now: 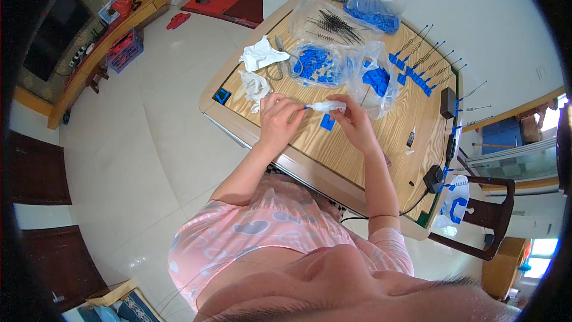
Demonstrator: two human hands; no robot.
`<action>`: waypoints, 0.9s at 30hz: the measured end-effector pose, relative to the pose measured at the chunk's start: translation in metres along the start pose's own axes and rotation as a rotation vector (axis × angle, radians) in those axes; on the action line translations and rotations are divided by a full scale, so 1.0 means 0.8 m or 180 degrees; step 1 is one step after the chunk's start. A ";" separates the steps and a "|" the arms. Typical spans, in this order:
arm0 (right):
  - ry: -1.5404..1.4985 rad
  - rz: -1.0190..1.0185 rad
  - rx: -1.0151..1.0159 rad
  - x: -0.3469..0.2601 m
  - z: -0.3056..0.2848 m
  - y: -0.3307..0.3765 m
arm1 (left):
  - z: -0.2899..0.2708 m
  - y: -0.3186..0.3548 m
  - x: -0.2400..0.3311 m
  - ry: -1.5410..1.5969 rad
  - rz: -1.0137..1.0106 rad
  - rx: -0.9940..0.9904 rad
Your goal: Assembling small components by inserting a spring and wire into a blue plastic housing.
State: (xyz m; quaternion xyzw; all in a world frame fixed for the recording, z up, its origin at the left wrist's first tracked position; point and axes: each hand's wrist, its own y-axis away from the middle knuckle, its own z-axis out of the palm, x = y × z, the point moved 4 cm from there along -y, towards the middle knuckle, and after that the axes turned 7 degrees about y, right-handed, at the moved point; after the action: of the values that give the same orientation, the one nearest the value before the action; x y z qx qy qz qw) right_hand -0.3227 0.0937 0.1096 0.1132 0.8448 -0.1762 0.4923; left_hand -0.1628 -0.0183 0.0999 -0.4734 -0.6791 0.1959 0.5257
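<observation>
My right hand [354,124] is closed around a small white squeeze bottle [329,107], held sideways with its narrow tip toward the left. My left hand [279,120] has its fingers pinched at that tip, where a small blue piece [307,107] shows between the two hands. Most of that piece is hidden by my fingers. Just below the bottle, a flat blue part [327,122] lies on the wooden table [381,149]. Beyond my hands, an opened clear bag holds many small blue pieces [319,64].
Dark coiled springs [336,27] lie on plastic at the back. Blue blocks with upright springs [417,79] line the right edge, near a black box [448,103] and a black adapter [434,177]. Scissors [279,62] and white cloths [262,55] sit at the left.
</observation>
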 end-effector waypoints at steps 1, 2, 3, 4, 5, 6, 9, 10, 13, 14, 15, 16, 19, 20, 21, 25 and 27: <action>-0.0031 -0.0032 0.0011 0.002 0.000 0.000 | 0.000 0.000 0.000 -0.0002 0.0002 -0.0001; -0.0030 -0.0033 0.0014 0.004 0.000 0.000 | 0.000 0.000 0.001 0.0000 0.0004 -0.0001; -0.0044 -0.0059 0.0020 0.006 0.000 -0.001 | 0.000 0.000 0.001 0.0001 -0.0024 -0.0011; -0.0059 -0.0087 0.0026 0.006 0.000 -0.001 | 0.000 0.000 0.001 0.0003 -0.0052 -0.0022; -0.0059 -0.0087 0.0026 0.006 0.000 0.000 | -0.001 0.000 0.002 0.0002 -0.0052 -0.0022; -0.0062 -0.0099 0.0029 0.006 0.000 -0.001 | -0.001 0.000 0.002 0.0005 -0.0056 -0.0029; -0.0041 -0.0128 0.0020 0.003 0.000 -0.001 | -0.001 0.000 0.002 0.0003 -0.0071 -0.0044; -0.0016 -0.0148 0.0009 0.002 0.000 -0.001 | -0.001 0.000 0.002 -0.0004 -0.0081 -0.0053; 0.0024 -0.0114 0.0010 0.002 -0.001 -0.001 | -0.001 0.000 0.001 -0.0002 -0.0087 -0.0059; 0.0023 -0.0115 0.0009 0.002 0.000 -0.001 | -0.002 0.000 0.002 -0.0002 -0.0087 -0.0059; -0.0022 -0.0098 0.0026 0.003 0.000 -0.001 | -0.001 0.000 0.002 -0.0015 -0.0085 -0.0066; -0.0067 -0.0082 0.0042 0.004 0.000 -0.001 | -0.001 0.000 0.002 -0.0028 -0.0084 -0.0073; -0.0002 -0.0097 0.0032 0.007 0.000 -0.001 | -0.001 -0.001 0.002 -0.0012 -0.0083 -0.0063; -0.0002 -0.0096 0.0032 0.006 0.000 -0.001 | -0.001 -0.001 0.002 -0.0012 -0.0084 -0.0064; -0.0016 -0.0134 0.0052 0.004 0.000 -0.002 | -0.001 0.000 0.002 -0.0003 -0.0082 -0.0064; -0.0059 -0.0178 0.0079 0.003 0.000 -0.002 | 0.000 0.000 0.001 0.0003 -0.0088 -0.0060; -0.0006 -0.0142 0.0065 0.007 0.000 -0.002 | 0.000 0.000 0.001 -0.0011 -0.0085 -0.0065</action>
State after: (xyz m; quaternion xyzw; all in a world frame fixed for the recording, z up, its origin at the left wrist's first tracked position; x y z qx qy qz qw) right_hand -0.3262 0.0923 0.1053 0.0992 0.8449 -0.1958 0.4878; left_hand -0.1625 -0.0176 0.1003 -0.4693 -0.6882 0.1828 0.5222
